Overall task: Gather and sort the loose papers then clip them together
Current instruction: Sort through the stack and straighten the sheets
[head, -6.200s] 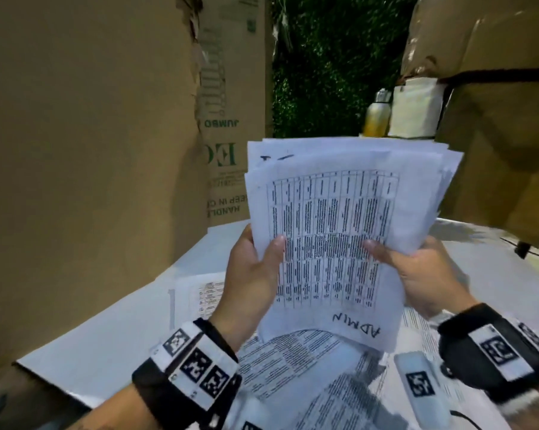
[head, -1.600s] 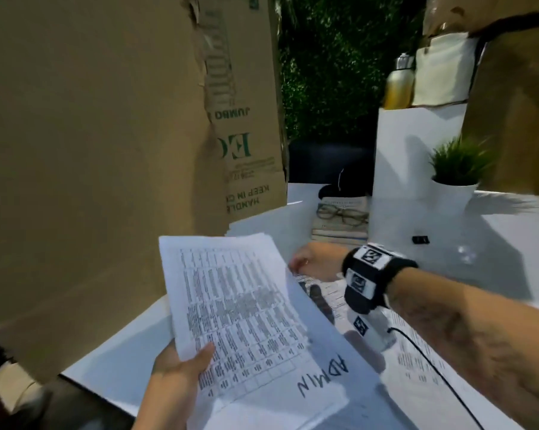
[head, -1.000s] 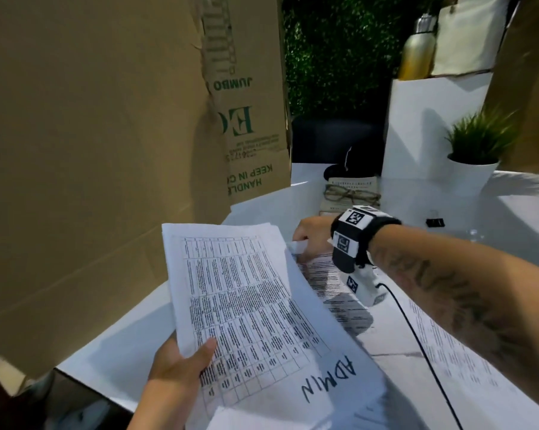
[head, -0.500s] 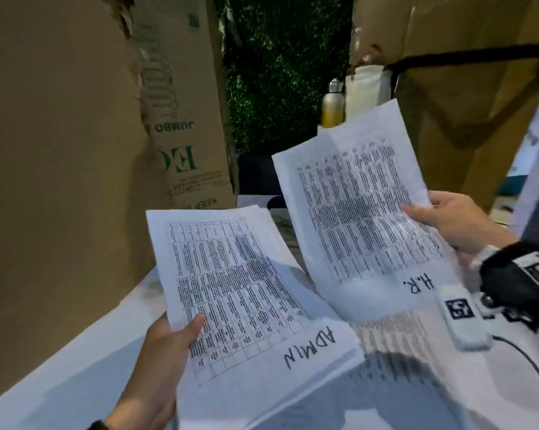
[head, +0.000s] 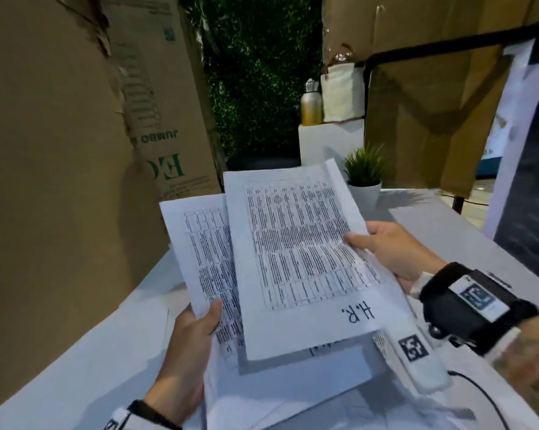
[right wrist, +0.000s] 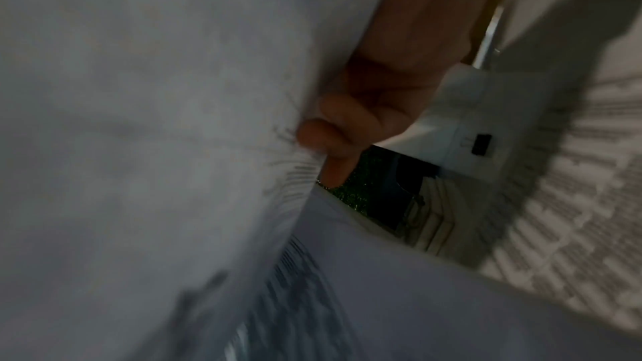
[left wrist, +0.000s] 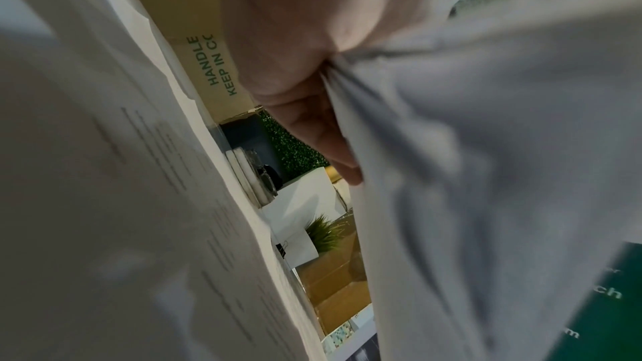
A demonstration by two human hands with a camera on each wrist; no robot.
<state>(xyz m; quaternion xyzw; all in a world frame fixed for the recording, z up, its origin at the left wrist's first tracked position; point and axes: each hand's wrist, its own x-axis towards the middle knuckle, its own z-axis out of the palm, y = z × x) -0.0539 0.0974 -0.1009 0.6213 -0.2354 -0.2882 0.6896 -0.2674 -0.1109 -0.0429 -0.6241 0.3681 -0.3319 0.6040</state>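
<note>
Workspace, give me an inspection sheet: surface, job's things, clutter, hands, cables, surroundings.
Surface: white table, more printed sheets lying on it under the hands.
Job's things: H.R. sheet in the air, overlapping the paper stack; black binder clip lying on the table.
Clutter: potted plant; bottle on a white pedestal behind it.
Hands: left hand grips the paper stack; right hand pinches the H.R. sheet's edge.
Cables: black cable runs from the right wrist device.
Surroundings: cardboard boxes on the left and at the right rear, green hedge wall behind.
</note>
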